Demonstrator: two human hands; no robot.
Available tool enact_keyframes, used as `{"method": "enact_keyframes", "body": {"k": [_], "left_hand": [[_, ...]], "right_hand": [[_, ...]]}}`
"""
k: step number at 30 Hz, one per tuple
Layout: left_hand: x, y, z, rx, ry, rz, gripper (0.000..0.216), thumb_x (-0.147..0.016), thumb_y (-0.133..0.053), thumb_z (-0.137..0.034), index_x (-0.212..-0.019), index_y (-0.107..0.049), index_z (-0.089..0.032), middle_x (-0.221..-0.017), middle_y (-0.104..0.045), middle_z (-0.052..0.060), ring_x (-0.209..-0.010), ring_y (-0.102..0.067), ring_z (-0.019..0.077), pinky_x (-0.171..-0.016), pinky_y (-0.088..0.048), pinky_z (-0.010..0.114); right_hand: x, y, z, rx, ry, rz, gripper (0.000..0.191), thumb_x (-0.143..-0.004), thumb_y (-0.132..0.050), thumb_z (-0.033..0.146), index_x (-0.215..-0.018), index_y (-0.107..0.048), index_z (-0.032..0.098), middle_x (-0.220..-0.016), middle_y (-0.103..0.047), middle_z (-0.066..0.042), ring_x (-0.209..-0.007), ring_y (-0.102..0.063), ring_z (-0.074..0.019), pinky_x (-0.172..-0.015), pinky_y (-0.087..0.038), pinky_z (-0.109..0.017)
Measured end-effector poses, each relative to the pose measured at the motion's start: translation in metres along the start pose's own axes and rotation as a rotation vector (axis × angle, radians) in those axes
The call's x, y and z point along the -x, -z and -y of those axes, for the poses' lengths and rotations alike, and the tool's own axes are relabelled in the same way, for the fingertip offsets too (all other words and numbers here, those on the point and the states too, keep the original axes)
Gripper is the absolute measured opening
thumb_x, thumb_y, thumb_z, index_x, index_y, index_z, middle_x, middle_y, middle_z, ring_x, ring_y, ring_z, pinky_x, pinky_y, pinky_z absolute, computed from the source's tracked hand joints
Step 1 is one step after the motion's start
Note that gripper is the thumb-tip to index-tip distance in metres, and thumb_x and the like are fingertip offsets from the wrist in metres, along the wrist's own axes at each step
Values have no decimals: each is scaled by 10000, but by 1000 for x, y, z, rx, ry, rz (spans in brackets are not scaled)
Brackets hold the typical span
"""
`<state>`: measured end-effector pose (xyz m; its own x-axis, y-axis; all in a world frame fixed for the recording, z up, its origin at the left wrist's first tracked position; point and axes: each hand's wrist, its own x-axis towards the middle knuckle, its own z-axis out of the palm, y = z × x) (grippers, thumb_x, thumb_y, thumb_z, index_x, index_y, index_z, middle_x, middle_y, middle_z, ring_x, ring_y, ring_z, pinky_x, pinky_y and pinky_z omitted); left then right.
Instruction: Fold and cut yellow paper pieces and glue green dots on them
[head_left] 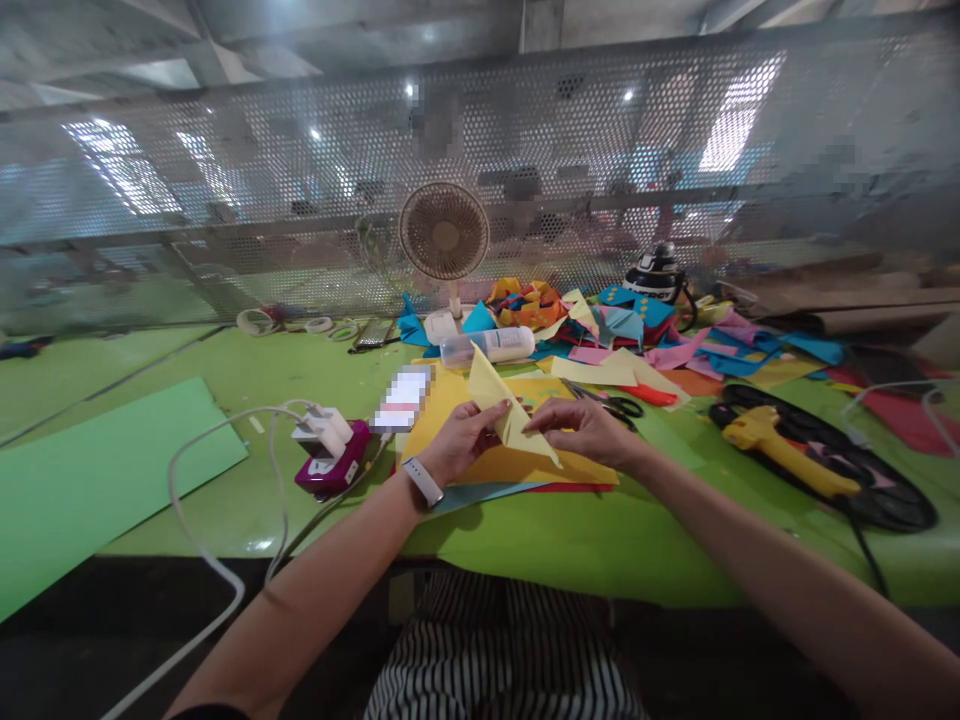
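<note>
A pale yellow piece of folded paper (pixel 491 385) is held up between my two hands, tilted, with one corner pointing up and another down to the right. My left hand (pixel 469 435) grips its left side, thumb over the near face. On the right side, my right hand (pixel 581 428) pinches the paper's edge with curled fingers. Beneath them lie orange-yellow sheets (pixel 442 465), with blue and red sheets showing under their near edge. Just behind my right hand are black-handled scissors (pixel 622 405), partly covered.
A yellow glue gun (pixel 787 450) lies on a black tray (pixel 911 505) at the right. Left are a phone (pixel 403 398), a purple power strip (pixel 334 470) with white cables and a green sheet (pixel 112 470). Behind stand a fan (pixel 444 232), a bottle (pixel 510 345) and coloured paper scraps (pixel 675 350).
</note>
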<state>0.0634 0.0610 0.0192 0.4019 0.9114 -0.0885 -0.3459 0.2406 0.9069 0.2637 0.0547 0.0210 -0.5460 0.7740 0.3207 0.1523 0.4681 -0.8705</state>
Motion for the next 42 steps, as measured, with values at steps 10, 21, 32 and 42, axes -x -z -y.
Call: {"method": "enact_keyframes", "body": {"k": [10, 21, 32, 42], "left_hand": [[1, 1, 1, -1, 12, 37, 312, -714, -683, -201, -1013, -642, -124, -973, -684, 104, -720, -644, 136, -669, -506, 236], [1, 3, 1, 5, 2, 62, 340, -710, -683, -184, -1039, -628, -117, -1023, -667, 121, -791, -639, 154, -732, -498, 260], [-2, 4, 4, 19, -6, 43, 333, -694, -698, -174, -1015, -635, -112, -975, -682, 105, -776, -633, 147, -741, -499, 268], [-1, 1, 6, 15, -14, 54, 302, -699, -694, -182, -987, -648, -102, -964, -685, 111, -770, -637, 152, -716, -501, 259]], "right_hand": [[-2, 0, -6, 24, 123, 1, 161, -762, -615, 246, -891, -709, 218, -878, -646, -53, -845, -593, -164, -744, -480, -296], [-1, -1, -4, 45, 110, -21, 165, -763, -600, 205, -889, -707, 215, -862, -650, -50, -822, -596, -159, -741, -477, -301], [0, 0, -3, 15, 85, 19, 211, -761, -617, 232, -956, -696, 209, -873, -621, -53, -804, -578, -148, -693, -472, -265], [-3, -2, -8, -145, 64, -16, 115, -698, -695, 281, -780, -726, 208, -771, -638, -34, -754, -573, -140, -693, -457, -269]]}}
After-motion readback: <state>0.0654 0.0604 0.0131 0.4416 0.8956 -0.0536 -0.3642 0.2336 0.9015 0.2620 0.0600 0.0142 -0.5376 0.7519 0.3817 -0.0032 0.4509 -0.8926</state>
